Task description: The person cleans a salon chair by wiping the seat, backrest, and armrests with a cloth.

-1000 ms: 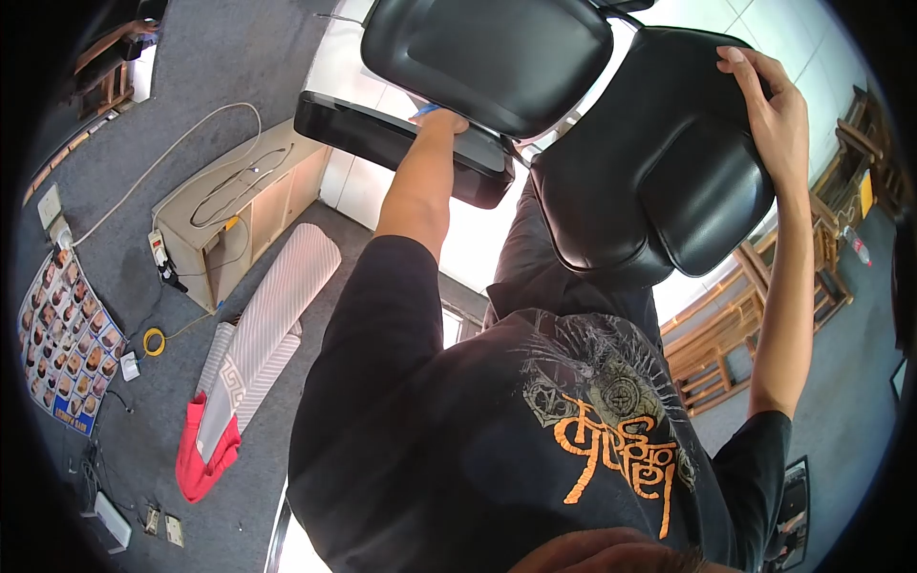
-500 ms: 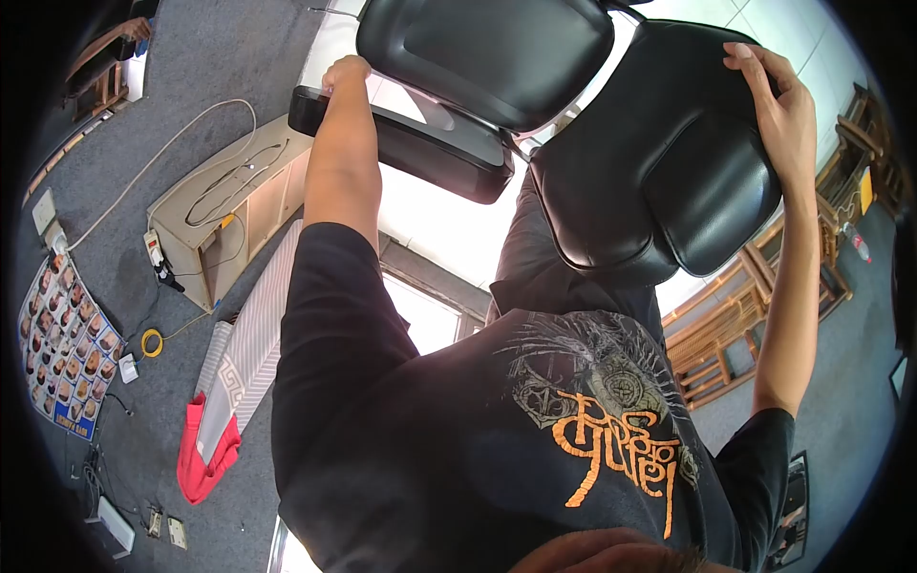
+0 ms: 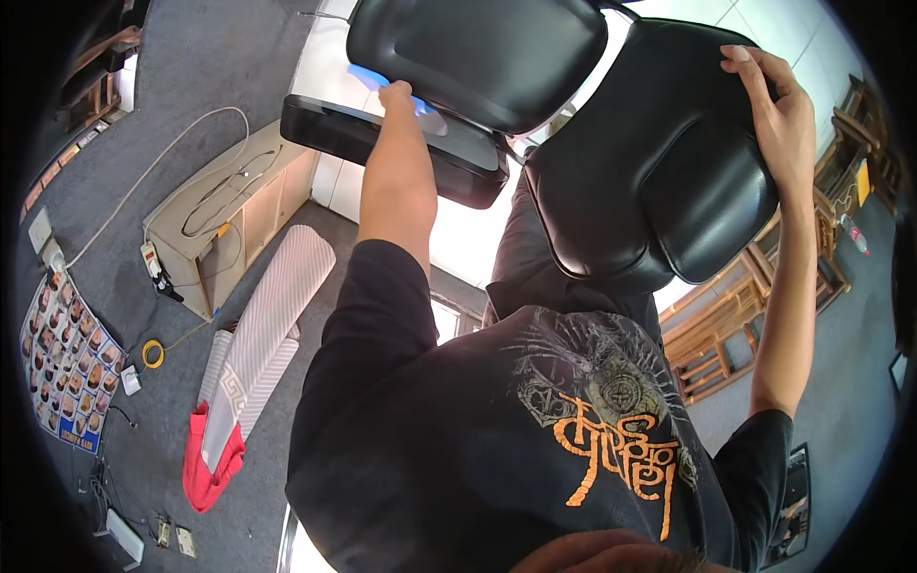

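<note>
Head view: blue cloth sits btwn black armrest & upper black pad, under L hand; L fingers closed on cloth, tips hidden. R hand contacts outer edge of R black pad, fingers bent; can't tell if gripping. Periphery: tan cabinet L, striped board w/ red fabric at lower end, wooden chair R.

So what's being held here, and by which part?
The left hand holds a blue cloth, seemingly by its middle. The right hand rests at the black cushion's edge; gripping unclear.
</note>
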`<state>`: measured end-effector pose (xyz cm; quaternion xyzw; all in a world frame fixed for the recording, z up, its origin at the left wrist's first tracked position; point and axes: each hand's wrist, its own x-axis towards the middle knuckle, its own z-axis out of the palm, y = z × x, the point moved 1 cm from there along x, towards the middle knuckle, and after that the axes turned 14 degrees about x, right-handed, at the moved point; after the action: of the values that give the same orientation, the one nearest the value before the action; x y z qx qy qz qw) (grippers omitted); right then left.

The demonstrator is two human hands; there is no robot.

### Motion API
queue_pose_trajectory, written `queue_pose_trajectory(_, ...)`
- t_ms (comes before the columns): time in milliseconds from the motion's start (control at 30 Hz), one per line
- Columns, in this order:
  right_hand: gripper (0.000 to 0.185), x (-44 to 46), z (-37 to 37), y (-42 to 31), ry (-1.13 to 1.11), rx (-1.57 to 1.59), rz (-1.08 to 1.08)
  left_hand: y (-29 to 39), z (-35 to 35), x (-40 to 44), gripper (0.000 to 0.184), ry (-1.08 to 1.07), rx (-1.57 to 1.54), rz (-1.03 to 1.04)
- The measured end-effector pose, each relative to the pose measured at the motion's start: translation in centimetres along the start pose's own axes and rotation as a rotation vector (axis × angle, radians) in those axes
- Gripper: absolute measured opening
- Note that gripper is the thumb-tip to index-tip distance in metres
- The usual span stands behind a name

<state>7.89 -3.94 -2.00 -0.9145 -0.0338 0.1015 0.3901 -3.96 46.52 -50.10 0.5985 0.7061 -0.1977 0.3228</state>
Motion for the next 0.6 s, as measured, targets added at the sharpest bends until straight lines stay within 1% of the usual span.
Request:
queue_pose_trajectory(67, 0.045, 0.0, 0.0, -0.2, -0.009, 0.000, 0.008, -0.5, -1.1, -5.0, 0.049, -0.193, -0.095, -0.137)
queue_pose_trajectory(133, 0.046, -0.1, 0.1, -0.4, 0.001, -0.025, 0.017, -0.7, -3.0, -12.4, 0.044, -0.269, -0.057, -0.228)
queue_pose_trajectory(167, 0.046, 0.0, 0.1, -0.4, 0.008, -0.038, 0.021, -0.6, -3.4, -14.2, 0.042, -0.309, -0.038, -0.271)
queue_pose_trajectory(267, 0.047, -0.1, 0.2, -0.2, 0.005, -0.011, 0.015, -2.6, 0.9, -8.1, 0.037, -0.303, -0.017, -0.299)
queue_pose_trajectory(333, 0.048, -0.1, 0.1, -0.5, 0.003, -0.024, 0.026, -3.2, 1.5, -7.1, 0.036, -0.376, 0.067, -0.255)
queue_pose_trajectory(400, 0.049, 0.0, 0.1, -0.6, -0.003, -0.027, 0.021, -4.1, 2.3, -5.2, 0.036, -0.364, 0.106, -0.180)
queue_pose_trajectory(467, 0.049, 0.1, 0.0, 0.0, -0.006, -0.027, 0.002, -5.2, 4.9, -3.1, 0.038, -0.275, 0.102, -0.070)
queue_pose_trajectory(500, 0.049, 0.1, 0.0, -0.1, -0.003, -0.028, 0.006, -5.3, 4.5, -3.9, 0.040, -0.285, -0.035, -0.094)
queue_pose_trajectory(600, 0.049, 0.2, 0.1, -0.1, -0.004, -0.033, 0.005, -4.7, 4.3, -3.7, 0.043, -0.258, -0.309, -0.292)
